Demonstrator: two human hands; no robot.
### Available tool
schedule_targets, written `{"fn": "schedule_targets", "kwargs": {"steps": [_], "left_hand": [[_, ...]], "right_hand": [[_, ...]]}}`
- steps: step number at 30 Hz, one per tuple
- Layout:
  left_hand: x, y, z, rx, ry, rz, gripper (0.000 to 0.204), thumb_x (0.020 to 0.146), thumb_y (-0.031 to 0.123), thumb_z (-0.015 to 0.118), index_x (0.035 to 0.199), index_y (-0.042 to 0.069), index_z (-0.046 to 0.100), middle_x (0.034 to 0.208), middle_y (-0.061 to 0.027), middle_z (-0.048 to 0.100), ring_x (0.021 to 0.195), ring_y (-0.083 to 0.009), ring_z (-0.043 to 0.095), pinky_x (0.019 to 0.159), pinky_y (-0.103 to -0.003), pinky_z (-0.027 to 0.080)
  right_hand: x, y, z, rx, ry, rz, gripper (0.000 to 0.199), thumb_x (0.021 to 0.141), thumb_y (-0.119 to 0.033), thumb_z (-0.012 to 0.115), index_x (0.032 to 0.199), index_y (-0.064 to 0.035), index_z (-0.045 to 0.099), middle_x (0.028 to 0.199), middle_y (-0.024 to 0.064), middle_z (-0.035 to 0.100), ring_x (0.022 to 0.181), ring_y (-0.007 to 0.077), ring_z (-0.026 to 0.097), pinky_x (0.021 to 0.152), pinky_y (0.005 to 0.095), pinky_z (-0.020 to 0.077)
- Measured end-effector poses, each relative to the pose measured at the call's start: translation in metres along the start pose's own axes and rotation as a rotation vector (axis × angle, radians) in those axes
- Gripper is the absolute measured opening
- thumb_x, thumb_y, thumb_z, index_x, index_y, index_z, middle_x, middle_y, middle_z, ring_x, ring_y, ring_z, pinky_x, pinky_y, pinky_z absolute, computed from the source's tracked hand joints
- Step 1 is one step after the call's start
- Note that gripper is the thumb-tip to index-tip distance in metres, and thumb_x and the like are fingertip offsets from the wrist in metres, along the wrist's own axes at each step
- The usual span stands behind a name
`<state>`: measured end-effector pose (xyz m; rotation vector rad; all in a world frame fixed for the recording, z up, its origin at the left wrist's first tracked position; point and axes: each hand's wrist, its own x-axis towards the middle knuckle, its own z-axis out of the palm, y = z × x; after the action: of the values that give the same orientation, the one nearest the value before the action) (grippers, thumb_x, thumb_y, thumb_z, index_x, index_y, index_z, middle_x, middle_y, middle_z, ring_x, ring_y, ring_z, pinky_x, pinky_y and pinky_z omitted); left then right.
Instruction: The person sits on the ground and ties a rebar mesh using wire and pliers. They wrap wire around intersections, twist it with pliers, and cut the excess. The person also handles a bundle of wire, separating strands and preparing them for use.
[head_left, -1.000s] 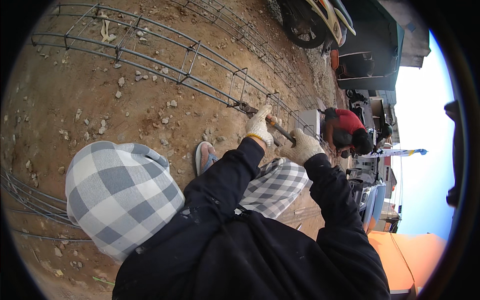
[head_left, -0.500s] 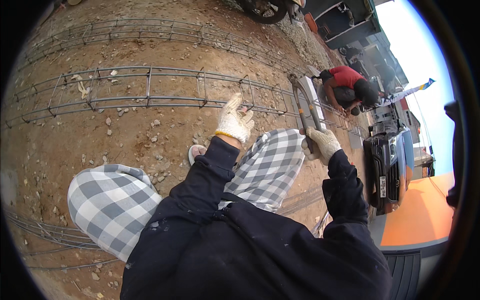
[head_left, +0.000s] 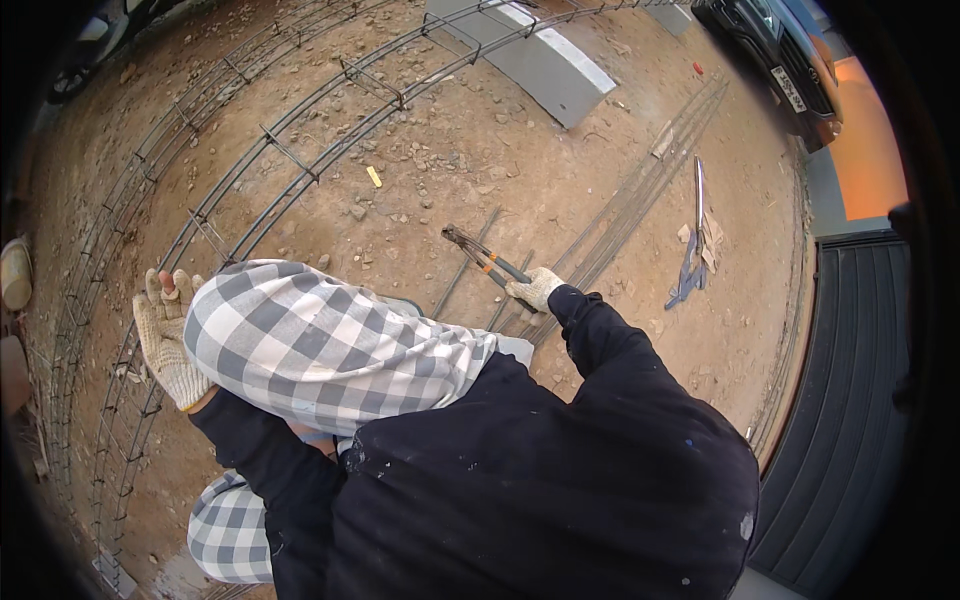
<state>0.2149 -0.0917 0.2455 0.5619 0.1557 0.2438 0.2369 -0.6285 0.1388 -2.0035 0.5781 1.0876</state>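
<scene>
A cream knitted glove covers my right hand, which grips the handles of a pair of bolt cutters. The cutters have dark handles with orange bands, and their jaws point up and left above the dirt. My left hand, in a matching glove with bare fingertips showing, is raised beside my checked-trousered knee with its fingers apart. Nothing is in it. Behind and around that hand runs a long rebar cage of thin bars tied with square stirrups, curving away to the upper right. Whether the hand touches it, I cannot tell.
Loose steel rods lie on the dirt to my right, past the cutters. Beyond them is a metal tool beside a grey rag. A pale block sits under the cage. A dark car stands at the upper right, near a black ribbed panel.
My view has swung to the right, and the co-worker in red is out of sight. The bolt cutters now point left over the ground. My left hand is beside my knee.
</scene>
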Motion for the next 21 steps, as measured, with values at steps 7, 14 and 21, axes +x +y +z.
{"fn": "schedule_targets", "kwargs": {"steps": [7, 14, 21], "left_hand": [[-0.007, 0.069, -0.013, 0.091, -0.139, 0.037, 0.041, 0.104, 0.025, 0.050, 0.134, -0.002, 0.053, 0.124, -0.0172, 0.063, 0.119, -0.0313, 0.060, 0.108, -0.046, 0.047], [-0.058, 0.147, 0.019, 0.409, 0.031, 0.212, 0.045, 0.105, 0.026, 0.049, 0.141, 0.000, 0.046, 0.126, -0.0158, 0.062, 0.119, -0.0268, 0.061, 0.106, -0.041, 0.050], [-0.195, 0.132, 0.056, 1.254, 0.760, 0.380, 0.045, 0.096, 0.018, 0.064, 0.136, -0.002, 0.053, 0.125, -0.0126, 0.061, 0.117, -0.0195, 0.057, 0.100, -0.032, 0.045]], "right_hand": [[0.025, 0.025, -0.009, 0.274, 0.121, -0.022, 0.034, 0.094, -0.035, 0.066, 0.104, -0.0027, 0.067, 0.075, 0.0094, 0.069, 0.057, 0.0219, 0.069, 0.045, 0.0349, 0.0573], [0.096, 0.011, -0.034, 0.101, 0.540, -0.063, 0.041, 0.095, -0.043, 0.062, 0.101, -0.0026, 0.066, 0.074, 0.0136, 0.069, 0.060, 0.0248, 0.070, 0.051, 0.0364, 0.0573], [0.083, -0.063, 0.021, -0.348, 0.038, -0.365, 0.063, 0.092, -0.053, 0.061, 0.128, -0.0009, 0.060, 0.109, 0.0182, 0.069, 0.092, 0.0288, 0.069, 0.085, 0.0338, 0.0533]]}}
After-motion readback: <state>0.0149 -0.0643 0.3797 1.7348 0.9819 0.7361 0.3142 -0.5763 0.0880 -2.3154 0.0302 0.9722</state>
